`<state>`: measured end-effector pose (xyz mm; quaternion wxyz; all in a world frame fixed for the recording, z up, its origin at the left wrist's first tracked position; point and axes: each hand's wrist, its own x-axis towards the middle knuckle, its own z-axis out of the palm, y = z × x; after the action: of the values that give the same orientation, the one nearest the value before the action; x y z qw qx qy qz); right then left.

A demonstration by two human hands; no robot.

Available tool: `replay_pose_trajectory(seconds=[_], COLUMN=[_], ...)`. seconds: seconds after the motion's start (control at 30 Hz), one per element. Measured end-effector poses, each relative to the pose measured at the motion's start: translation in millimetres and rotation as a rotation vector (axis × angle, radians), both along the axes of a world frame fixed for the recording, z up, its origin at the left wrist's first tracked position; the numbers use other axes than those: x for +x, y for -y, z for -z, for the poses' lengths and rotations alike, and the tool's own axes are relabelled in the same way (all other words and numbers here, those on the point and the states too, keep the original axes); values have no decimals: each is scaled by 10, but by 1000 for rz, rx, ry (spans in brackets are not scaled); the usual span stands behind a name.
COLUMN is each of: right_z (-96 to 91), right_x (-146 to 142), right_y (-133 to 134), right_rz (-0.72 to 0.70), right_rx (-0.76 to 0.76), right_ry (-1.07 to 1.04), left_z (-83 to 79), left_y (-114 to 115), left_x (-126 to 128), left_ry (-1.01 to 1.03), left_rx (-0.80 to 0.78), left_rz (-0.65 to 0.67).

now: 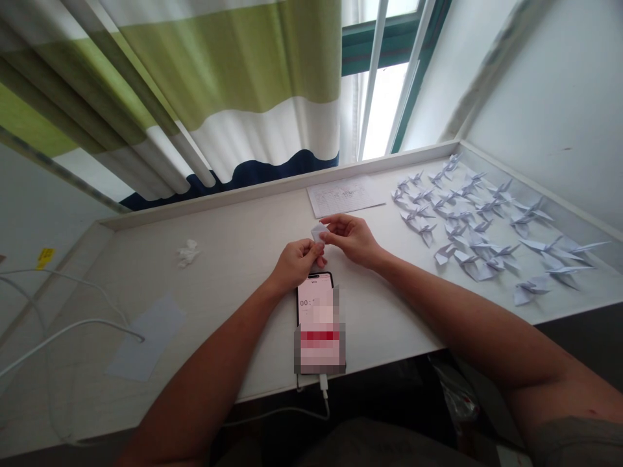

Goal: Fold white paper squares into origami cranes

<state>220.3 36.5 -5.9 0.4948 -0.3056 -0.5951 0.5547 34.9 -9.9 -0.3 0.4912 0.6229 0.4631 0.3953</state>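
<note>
Left hand (294, 261): we see it nearly closed, the fingers curled in, thumb and fingertips pinching the lower edge of a small folded paper (318, 231).
Right hand (354, 240): we see it half closed, thumb and bent fingers gripping the right side of the same paper.
Small folded paper: we find it between the two hands, over the middle of the white table (233, 233); we cannot tell whether it touches the surface.
Phone (316, 321): we note it lying face up just below the hands, its screen lit and partly pixelated, with a charging plug (324, 384) at its near end.
Paper birds (492, 266): we observe many, grouped at the table's right end.
Printed sheet (344, 196): we see it flat beyond the hands, near the back edge.
Crumpled white scrap (187, 253): we see it left of the hands, well apart from them.
White sheet (148, 340): we find it farther left, a white cable (82, 323) crossing onto it.
Striped curtain (238, 71): we see it hanging behind the table.
</note>
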Motion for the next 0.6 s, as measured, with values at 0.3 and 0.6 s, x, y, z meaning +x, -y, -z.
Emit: replay_pose_trajectory(seconds=[0.3, 0.6], right_z=[21, -20], right_x=[5, 2], right_y=[4, 54], right_rz=[-70, -61], right_rx=[17, 55], right_ry=[18, 53], left_z=[46, 60], left_y=[-7, -52], left_x=[-16, -3], left_ry=[13, 180], left_rx=[21, 88], left_rz=[-23, -162])
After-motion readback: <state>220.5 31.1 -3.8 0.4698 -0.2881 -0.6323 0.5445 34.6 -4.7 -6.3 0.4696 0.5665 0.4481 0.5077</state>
